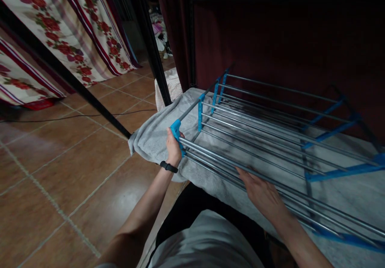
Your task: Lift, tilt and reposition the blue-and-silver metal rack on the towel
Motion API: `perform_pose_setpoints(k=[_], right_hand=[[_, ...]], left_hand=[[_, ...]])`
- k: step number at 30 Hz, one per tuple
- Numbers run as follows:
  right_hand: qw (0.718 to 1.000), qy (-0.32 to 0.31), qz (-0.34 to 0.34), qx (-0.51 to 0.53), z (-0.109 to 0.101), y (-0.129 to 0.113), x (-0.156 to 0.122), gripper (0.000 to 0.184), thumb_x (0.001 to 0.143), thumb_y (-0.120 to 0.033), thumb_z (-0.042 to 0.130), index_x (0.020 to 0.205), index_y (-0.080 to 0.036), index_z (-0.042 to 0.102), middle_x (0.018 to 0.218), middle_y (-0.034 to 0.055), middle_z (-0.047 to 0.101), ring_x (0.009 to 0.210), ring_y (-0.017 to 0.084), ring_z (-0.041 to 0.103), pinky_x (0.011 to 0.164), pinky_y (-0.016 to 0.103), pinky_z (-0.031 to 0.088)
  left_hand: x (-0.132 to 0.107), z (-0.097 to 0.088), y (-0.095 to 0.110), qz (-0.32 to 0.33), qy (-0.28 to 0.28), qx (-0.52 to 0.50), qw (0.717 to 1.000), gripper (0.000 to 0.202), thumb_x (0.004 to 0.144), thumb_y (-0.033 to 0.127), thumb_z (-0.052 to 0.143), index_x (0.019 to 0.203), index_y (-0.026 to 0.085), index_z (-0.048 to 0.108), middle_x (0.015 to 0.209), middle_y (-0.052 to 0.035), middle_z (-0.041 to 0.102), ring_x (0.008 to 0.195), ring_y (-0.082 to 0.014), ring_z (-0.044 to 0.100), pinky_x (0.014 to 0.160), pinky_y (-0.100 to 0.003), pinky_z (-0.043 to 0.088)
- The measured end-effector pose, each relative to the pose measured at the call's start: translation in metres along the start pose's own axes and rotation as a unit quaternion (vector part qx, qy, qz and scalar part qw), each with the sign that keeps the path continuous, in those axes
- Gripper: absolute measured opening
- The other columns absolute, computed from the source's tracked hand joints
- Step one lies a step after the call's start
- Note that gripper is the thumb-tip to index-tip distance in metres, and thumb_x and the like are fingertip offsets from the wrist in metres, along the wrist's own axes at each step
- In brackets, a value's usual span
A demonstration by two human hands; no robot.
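A drying rack [258, 125] with thin metal bars and blue plastic joints lies on a grey cloth. My left hand [174, 148], with a black band on its wrist, is closed round the blue corner joint at the rack's near left end. Its thumb presses along the outer face of that joint. Farther right, my right hand [264, 196] is at the front bars, with its fingertips partly hidden behind the upper bar. The grey cloth [156, 140] spreads under the rack and droops over the left edge.
Black metal posts [153, 47] stand at the left of the surface, one slanting across the floor. A floral curtain [60, 31] hangs beyond them. Dark red panelling [270, 39] borders the back. A thin cable [78, 115] crosses the tiled floor [60, 172].
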State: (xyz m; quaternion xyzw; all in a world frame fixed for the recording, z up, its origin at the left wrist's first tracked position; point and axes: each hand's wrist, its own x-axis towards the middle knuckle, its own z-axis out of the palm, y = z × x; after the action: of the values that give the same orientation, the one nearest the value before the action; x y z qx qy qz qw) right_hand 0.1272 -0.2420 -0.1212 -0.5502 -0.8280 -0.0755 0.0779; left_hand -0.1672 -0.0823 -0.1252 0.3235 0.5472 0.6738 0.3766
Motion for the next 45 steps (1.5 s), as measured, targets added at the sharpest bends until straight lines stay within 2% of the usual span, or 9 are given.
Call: perform_pose_setpoints(k=[9, 16, 22, 26, 36, 40, 45], right_hand=[[0.998, -0.044, 0.016, 0.052, -0.012, -0.001, 0.009, 0.059, 0.091, -0.003, 0.038, 0.147, -0.021, 0.048, 0.130, 0.0057, 0.069, 0.106, 0.016, 0.071, 0.086, 0.026, 0.059], [0.994, -0.064, 0.023, 0.091, -0.014, 0.001, 0.014, 0.050, 0.100, -0.012, 0.036, 0.148, -0.021, 0.047, 0.127, 0.0074, 0.070, 0.104, 0.017, 0.072, 0.087, 0.028, 0.059], [0.993, -0.078, 0.015, 0.092, -0.016, 0.001, 0.014, 0.055, 0.097, -0.005, 0.034, 0.149, -0.020, 0.045, 0.135, 0.0061, 0.065, 0.111, 0.016, 0.070, 0.091, 0.027, 0.058], [0.990, -0.083, 0.026, 0.109, -0.019, 0.001, 0.015, 0.054, 0.098, -0.007, 0.034, 0.149, -0.021, 0.046, 0.133, 0.0064, 0.066, 0.110, 0.017, 0.070, 0.091, 0.029, 0.058], [0.994, -0.069, 0.030, 0.079, -0.017, -0.001, 0.015, 0.050, 0.099, -0.012, 0.036, 0.146, -0.021, 0.050, 0.126, 0.0071, 0.070, 0.104, 0.018, 0.072, 0.085, 0.029, 0.059], [0.996, -0.056, 0.033, 0.052, -0.013, -0.001, 0.015, 0.047, 0.100, -0.014, 0.038, 0.145, -0.021, 0.051, 0.123, 0.0064, 0.072, 0.100, 0.018, 0.073, 0.080, 0.027, 0.060], [1.000, 0.009, -0.012, -0.006, -0.008, -0.006, 0.006, 0.055, 0.094, -0.008, 0.045, 0.148, -0.020, 0.046, 0.134, 0.0081, 0.066, 0.107, 0.017, 0.070, 0.092, 0.029, 0.055]], left_hand=[[0.006, -0.001, -0.008, -0.030, 0.029, 0.008, 0.999, 0.068, 0.093, 0.075, 0.028, 0.064, 0.021, 0.059, 0.057, -0.0052, 0.057, 0.051, -0.0169, 0.052, 0.047, -0.029, 0.042], [-0.002, 0.000, 0.002, -0.034, 0.028, 0.006, 0.999, 0.069, 0.091, 0.076, 0.032, 0.065, 0.020, 0.062, 0.058, -0.0063, 0.058, 0.052, -0.0169, 0.054, 0.049, -0.028, 0.043], [-0.002, 0.001, 0.003, -0.036, 0.016, -0.003, 0.999, 0.070, 0.090, 0.077, 0.033, 0.062, 0.019, 0.060, 0.056, -0.0055, 0.055, 0.050, -0.0153, 0.051, 0.047, -0.027, 0.041], [-0.003, 0.001, 0.003, -0.033, 0.021, 0.002, 0.999, 0.070, 0.089, 0.077, 0.034, 0.068, 0.018, 0.063, 0.057, -0.0051, 0.056, 0.049, -0.0159, 0.052, 0.046, -0.027, 0.042], [-0.003, -0.001, 0.000, -0.037, 0.024, 0.030, 0.999, 0.071, 0.090, 0.079, 0.031, 0.071, 0.019, 0.064, 0.059, -0.0062, 0.059, 0.053, -0.0180, 0.056, 0.050, -0.029, 0.045], [-0.003, -0.001, 0.001, -0.029, 0.012, 0.039, 0.999, 0.073, 0.091, 0.078, 0.027, 0.064, 0.020, 0.061, 0.058, -0.0068, 0.057, 0.052, -0.0175, 0.054, 0.049, -0.029, 0.042], [-0.003, -0.002, 0.002, -0.011, 0.002, 0.044, 0.999, 0.073, 0.092, 0.077, 0.026, 0.062, 0.020, 0.061, 0.059, -0.0071, 0.057, 0.054, -0.0176, 0.054, 0.053, -0.030, 0.043]])
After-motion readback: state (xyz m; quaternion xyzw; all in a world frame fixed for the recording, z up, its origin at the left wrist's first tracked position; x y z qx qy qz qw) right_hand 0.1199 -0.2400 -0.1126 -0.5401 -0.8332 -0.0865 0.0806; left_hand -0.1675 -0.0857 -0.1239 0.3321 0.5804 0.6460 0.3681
